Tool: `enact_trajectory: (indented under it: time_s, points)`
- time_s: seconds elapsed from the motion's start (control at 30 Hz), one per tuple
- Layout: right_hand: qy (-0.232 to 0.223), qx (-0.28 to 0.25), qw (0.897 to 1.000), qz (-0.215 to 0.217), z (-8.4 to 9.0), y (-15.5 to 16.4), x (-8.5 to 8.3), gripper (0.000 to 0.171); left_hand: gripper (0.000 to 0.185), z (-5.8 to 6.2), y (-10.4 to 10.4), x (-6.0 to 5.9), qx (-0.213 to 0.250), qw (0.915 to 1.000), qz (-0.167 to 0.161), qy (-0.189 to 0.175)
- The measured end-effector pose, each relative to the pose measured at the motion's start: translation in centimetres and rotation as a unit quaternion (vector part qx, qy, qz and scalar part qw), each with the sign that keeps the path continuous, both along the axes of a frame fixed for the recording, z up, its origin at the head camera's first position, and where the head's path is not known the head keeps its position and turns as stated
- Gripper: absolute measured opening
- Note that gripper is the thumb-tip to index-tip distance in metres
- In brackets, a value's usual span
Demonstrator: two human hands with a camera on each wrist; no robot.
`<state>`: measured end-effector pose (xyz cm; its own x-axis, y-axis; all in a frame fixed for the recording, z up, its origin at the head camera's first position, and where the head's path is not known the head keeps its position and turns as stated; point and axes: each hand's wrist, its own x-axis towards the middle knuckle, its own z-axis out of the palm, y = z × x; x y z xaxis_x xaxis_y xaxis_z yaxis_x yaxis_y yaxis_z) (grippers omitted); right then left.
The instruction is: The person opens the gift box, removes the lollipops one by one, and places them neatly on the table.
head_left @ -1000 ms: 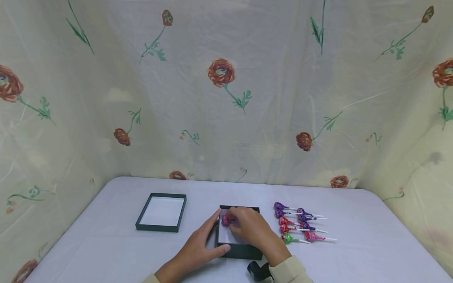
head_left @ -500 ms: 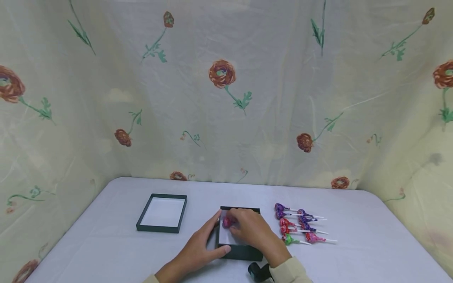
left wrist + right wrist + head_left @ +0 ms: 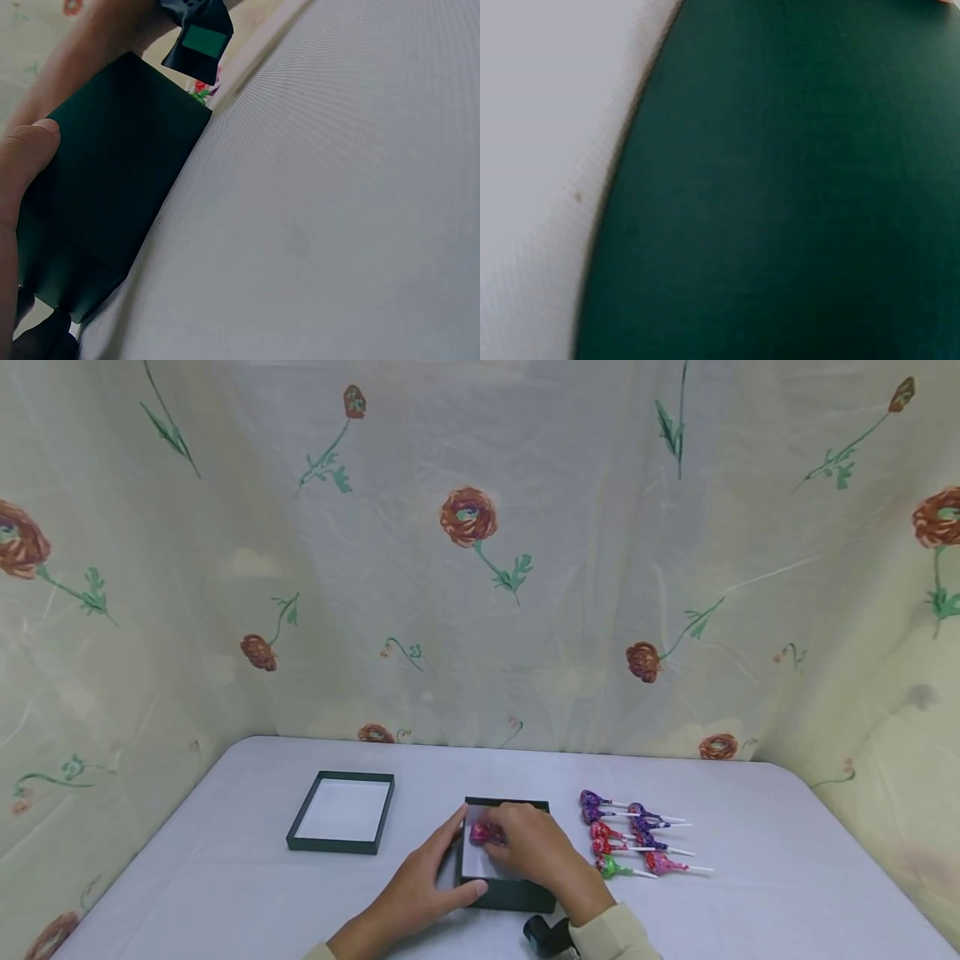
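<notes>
A dark green box (image 3: 513,895) with a white inside stands in the middle of the table in the head view. My left hand (image 3: 423,881) holds it at the near left corner, thumb on the front wall and fingers along the left side. Over the box's inside, my right hand (image 3: 534,843) pinches a lollipop (image 3: 478,834) with a dark pink wrapper; its stick is hidden by the fingers. In the left wrist view the left thumb (image 3: 37,146) lies on the green wall. That wall fills most of the right wrist view.
Left of the box lies a matching green-rimmed lid (image 3: 333,844), white side up. To the right are several lollipops (image 3: 647,862) in two columns, purple, red, green and pink, sticks pointing right. A black wrist camera (image 3: 547,935) sits by the right sleeve.
Both hands stay in place at the box. The right fingers shift only slightly around the lollipop.
</notes>
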<state>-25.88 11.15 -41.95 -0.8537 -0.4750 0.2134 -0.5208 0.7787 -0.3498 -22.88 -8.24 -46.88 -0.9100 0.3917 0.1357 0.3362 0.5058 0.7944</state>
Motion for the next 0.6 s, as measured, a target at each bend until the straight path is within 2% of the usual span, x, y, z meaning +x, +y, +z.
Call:
enact_trajectory:
  time_s: [0.4, 0.6]
  points:
    - [-0.010, -0.004, 1.000, 0.005, 0.03, 0.08, 0.12, 0.018, 0.089, 0.16, 0.04, 0.02, -0.002, 1.0000, 0.001, -0.006]
    - [-0.014, -0.009, 1.000, 0.013, -0.03, 0.14, 0.09, 0.021, 0.090, 0.14, 0.04, -0.02, 0.000, 0.9999, 0.000, -0.011]
